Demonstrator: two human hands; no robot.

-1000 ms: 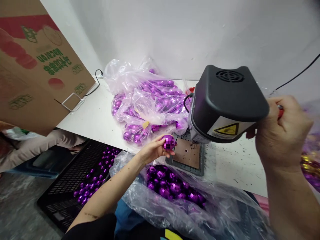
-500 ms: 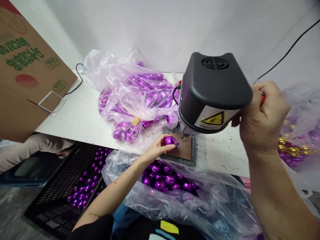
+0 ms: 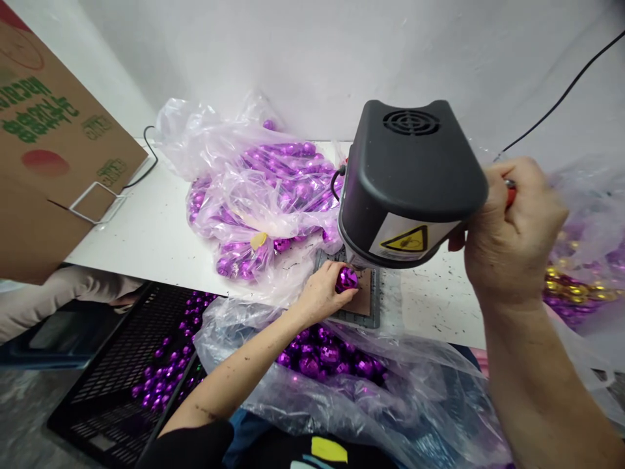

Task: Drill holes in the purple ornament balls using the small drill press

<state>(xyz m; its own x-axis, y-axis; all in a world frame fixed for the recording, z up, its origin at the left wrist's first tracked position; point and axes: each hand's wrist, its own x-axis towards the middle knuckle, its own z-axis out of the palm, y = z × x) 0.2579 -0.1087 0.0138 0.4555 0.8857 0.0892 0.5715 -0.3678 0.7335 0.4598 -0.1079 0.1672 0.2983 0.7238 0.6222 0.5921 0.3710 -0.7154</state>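
Observation:
My left hand (image 3: 326, 288) pinches a shiny purple faceted ball (image 3: 347, 279) between thumb and fingers. It holds the ball over a brown plate (image 3: 360, 303) on the grey metal base (image 3: 375, 312) of a black machine (image 3: 420, 172), which looks like a small bench drill press. The machine's head hides most of its tool. At the machine's right side my right hand (image 3: 517, 228) is closed round a lever with a red part (image 3: 510, 194) showing between the fingers. Below the base, an open clear plastic bag (image 3: 405, 397) holds many purple balls (image 3: 329, 355).
Clear bags of purple balls (image 3: 288, 169) lie behind and left on the white table (image 3: 146, 225). A cardboard box (image 3: 63, 169) stands at the left. Below it is a black crate (image 3: 117, 365) with small purple balls, beside another person's leg (image 3: 97, 286). Gold balls (image 3: 569, 284) sit right.
My left hand has moved right with the purple ball, bringing it further over the plate and under the machine's head. My right hand stays on the lever. The view has shifted slightly.

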